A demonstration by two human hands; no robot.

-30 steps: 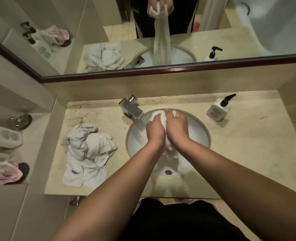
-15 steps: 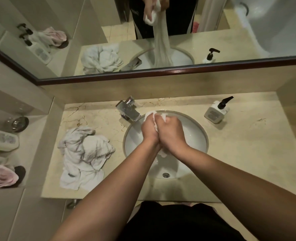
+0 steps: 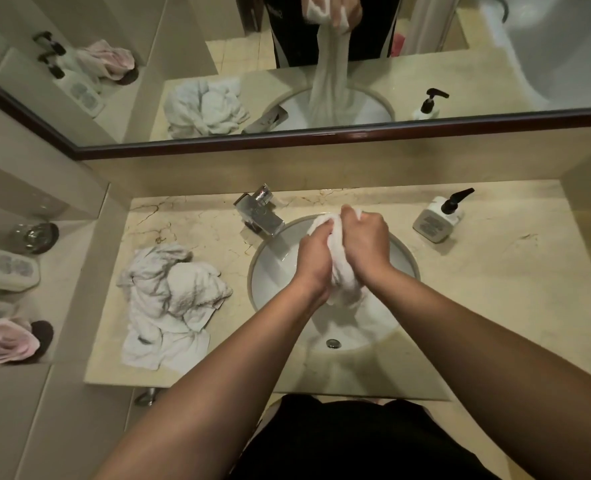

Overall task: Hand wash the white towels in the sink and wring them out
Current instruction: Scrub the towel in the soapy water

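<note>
Both hands gripped one white towel (image 3: 337, 271) above the sink (image 3: 270, 271), the left hand (image 3: 316, 256) and right hand (image 3: 367, 242) side by side with fingers curled tight around it. The towel ran between the palms, its long axis near to far: a bunched end poked out on the far side toward the faucet (image 3: 261, 214), and the rest hung down into the bowl on the near side. Any wringing twist would probably turn about that axis. A heap of other towels (image 3: 169, 303) lay on the counter (image 3: 495, 289), left of the sink.
</note>
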